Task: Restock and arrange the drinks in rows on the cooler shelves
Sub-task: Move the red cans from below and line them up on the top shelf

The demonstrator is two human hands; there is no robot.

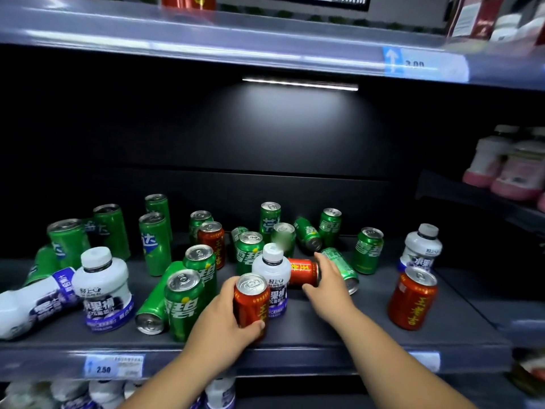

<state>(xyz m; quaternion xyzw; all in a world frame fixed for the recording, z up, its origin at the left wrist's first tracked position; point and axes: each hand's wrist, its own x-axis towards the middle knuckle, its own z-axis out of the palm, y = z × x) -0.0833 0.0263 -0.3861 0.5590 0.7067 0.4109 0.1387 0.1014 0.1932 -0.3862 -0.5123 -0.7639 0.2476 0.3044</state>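
A dark cooler shelf [339, 329] holds a jumble of drinks: several green cans, some upright and some lying down, three more red cans and white bottles with purple labels. My left hand [227, 317] grips an upright red can [250, 302] near the shelf's front edge. Behind that can stands a white bottle [272, 270]. My right hand [327, 284] reaches over a red can lying on its side [302, 271], fingers wrapping round its right end. A tipped green can [342, 268] lies just behind that hand.
An upright red can [413, 299] and a white bottle [420, 246] stand at the right. Two white bottles [103, 287], one tipped over, sit at the left. A price tag [113, 366] marks the shelf front. Pink-capped bottles [507, 166] stand on a neighbouring shelf.
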